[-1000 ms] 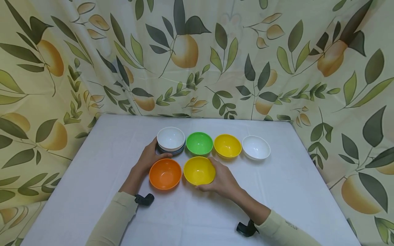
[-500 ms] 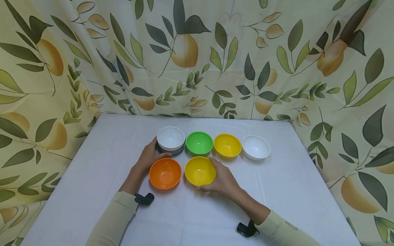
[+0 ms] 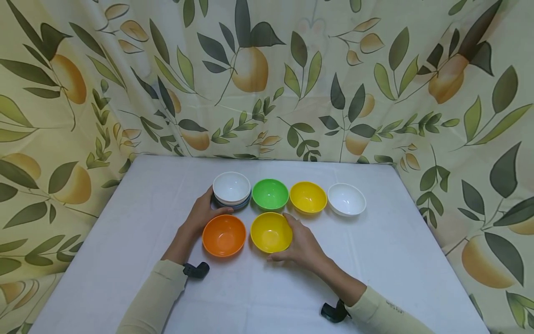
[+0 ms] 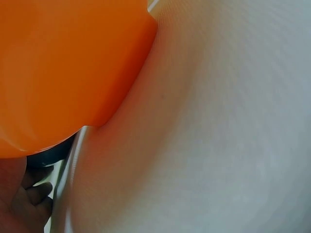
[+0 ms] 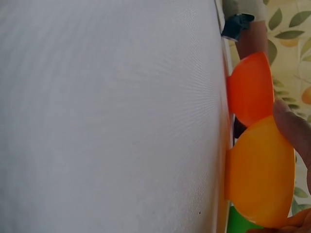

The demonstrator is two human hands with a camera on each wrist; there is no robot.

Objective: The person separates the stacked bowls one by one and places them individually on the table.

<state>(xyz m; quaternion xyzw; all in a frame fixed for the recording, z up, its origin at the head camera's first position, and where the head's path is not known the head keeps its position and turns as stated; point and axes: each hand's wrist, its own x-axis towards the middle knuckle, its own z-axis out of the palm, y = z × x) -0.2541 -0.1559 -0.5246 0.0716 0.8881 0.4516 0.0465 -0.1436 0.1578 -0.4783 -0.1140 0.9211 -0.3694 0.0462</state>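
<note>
In the head view my left hand [image 3: 204, 212] holds the side of a bowl stack [image 3: 231, 188], a white bowl on top and dark blue below. My right hand [image 3: 305, 245] grips the right side of the front yellow bowl [image 3: 271, 233], thumb at the near side and fingers at the far side. Left of it sits an orange bowl [image 3: 224, 235], just in front of my left hand. The right wrist view shows the yellow bowl [image 5: 265, 170] upright on its foot, with the orange bowl [image 5: 252, 90] beyond it. Up close, the orange bowl [image 4: 63, 73] fills much of the left wrist view.
A green bowl [image 3: 270, 195], a second yellow bowl [image 3: 308, 198] and a single white bowl [image 3: 346, 200] continue the back row right of the stack. All stand on a white-covered table [image 3: 375, 260]. A fruit-patterned curtain [image 3: 267, 116] hangs behind it.
Early on, my right hand and the front yellow bowl shifted very slightly right, away from the orange bowl. My left hand and the stack have stayed in place.
</note>
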